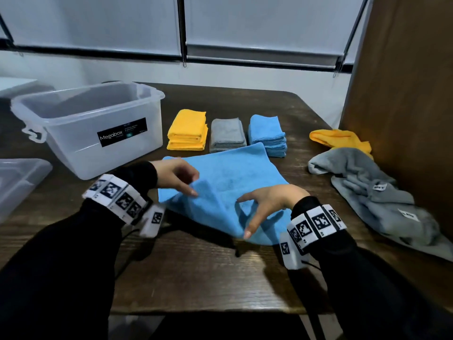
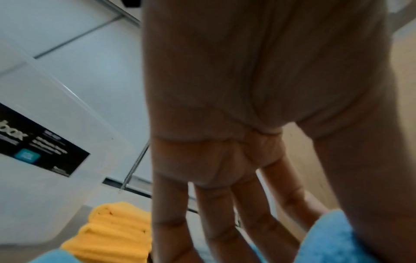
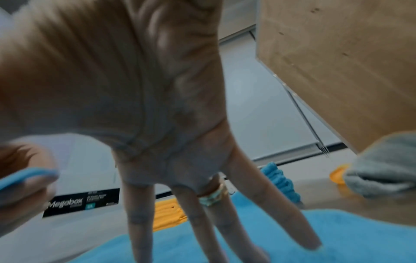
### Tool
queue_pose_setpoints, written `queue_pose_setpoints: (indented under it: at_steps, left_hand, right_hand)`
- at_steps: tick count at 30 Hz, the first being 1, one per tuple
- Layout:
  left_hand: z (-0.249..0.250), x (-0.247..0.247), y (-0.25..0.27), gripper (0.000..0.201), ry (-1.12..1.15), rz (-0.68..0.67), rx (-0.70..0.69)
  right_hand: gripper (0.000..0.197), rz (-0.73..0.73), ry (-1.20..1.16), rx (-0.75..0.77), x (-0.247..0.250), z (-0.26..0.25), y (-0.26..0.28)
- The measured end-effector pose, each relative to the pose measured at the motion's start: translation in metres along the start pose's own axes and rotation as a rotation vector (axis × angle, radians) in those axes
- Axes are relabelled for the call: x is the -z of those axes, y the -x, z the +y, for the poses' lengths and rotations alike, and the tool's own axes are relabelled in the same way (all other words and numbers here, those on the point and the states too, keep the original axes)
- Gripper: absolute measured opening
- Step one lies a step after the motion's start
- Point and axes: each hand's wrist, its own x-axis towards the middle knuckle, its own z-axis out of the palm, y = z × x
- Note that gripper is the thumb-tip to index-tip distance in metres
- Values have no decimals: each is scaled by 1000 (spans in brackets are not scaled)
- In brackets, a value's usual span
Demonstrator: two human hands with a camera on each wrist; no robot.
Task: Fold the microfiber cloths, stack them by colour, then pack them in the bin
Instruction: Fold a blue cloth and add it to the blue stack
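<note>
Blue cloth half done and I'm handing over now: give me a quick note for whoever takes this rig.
Left hand: pinches the near-left edge of the blue cloth.
Right hand: pinches the near edge; other fingers straight.
Cloth lies spread on the table, near edge lifted.
Done: yellow stack, grey stack and blue stack stand folded beside the bin.
Left: fold this cloth, then the loose yellow cloth and grey cloths at right; pack the bin, nothing visible in it yet.

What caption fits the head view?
Both hands, left and right, pinch a spread blue cloth before three folded colour stacks.
</note>
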Motion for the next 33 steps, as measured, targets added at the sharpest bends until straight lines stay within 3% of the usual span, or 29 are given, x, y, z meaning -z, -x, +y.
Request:
queue_pose_setpoints:
  at_steps: [3,5,9,10,12,15,17,18,20,23,25,30,33]
  left_hand:
    - [-11,23,15,73,190,178,-44]
    - [-18,35,23,78,295,308,-90]
    - [-21,47,33,21,253,528,-171]
    - [-23,48,34,22,269,532,-170]
    - [-30,48,37,44,398,407,-95]
    - [-31,39,40,69,420,14,131]
    - [-30,35,37,80,324,-81,214]
    - [-30,34,36,85,293,-81,241]
    - [-31,35,32,83,267,-44,286]
    - [-36,34,29,29,294,78,325]
    - [-45,34,25,7,318,201,327]
    - [-68,39,4,19,345,452,438]
    - [-69,42,-9,15,275,365,589]
  right_hand:
    - [99,42,119,-39,-2,6,-5]
    - [83,81,193,-51,-2,15,-7]
    - [44,232,-18,-61,8,45,-4]
    - [31,298,-44,-71,11,51,-2]
    - [13,362,-70,-105,17,61,2]
    - [16,194,-78,-139,22,63,13]
    - [8,49,-90,-148,21,61,14]
    - [3,12,-99,-131,20,61,14]
    - [20,-20,-121,-93,22,65,10]
    - [25,20,-206,-106,29,80,7]
    - [20,126,-290,-127,32,97,0]
    - [10,453,-696,-173,32,124,-20]
    - [16,438,-803,-246,34,129,-36]
